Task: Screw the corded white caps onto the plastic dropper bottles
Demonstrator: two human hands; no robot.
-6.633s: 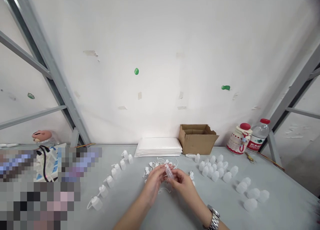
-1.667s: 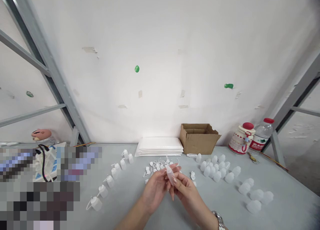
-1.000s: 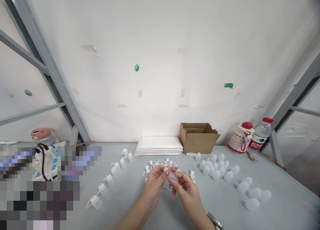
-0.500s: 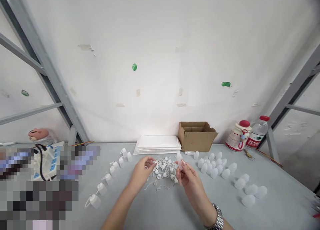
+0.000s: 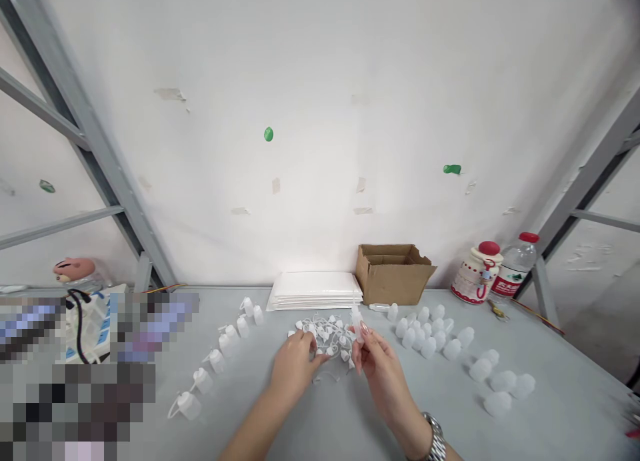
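My right hand (image 5: 376,361) holds a small translucent plastic bottle (image 5: 358,322) upright between thumb and fingers, just right of the pile of small white caps with loops (image 5: 327,335). My left hand (image 5: 296,363) reaches into the near left side of that pile, its fingertips pinched on a cap; the cap itself is mostly hidden by the fingers. A wristwatch (image 5: 433,437) sits on my right wrist.
Capped bottles (image 5: 219,359) run in a line at the left. Bare translucent bottles (image 5: 434,334) stand in a cluster at the right. Behind are a stack of white sheets (image 5: 315,290), a cardboard box (image 5: 393,273), a jar (image 5: 475,272) and a water bottle (image 5: 513,269).
My hands, joined around the bottle a second ago, have parted. The right hand keeps the bottle and raised it upright; the left hand went out to the cap pile and drew back onto it.
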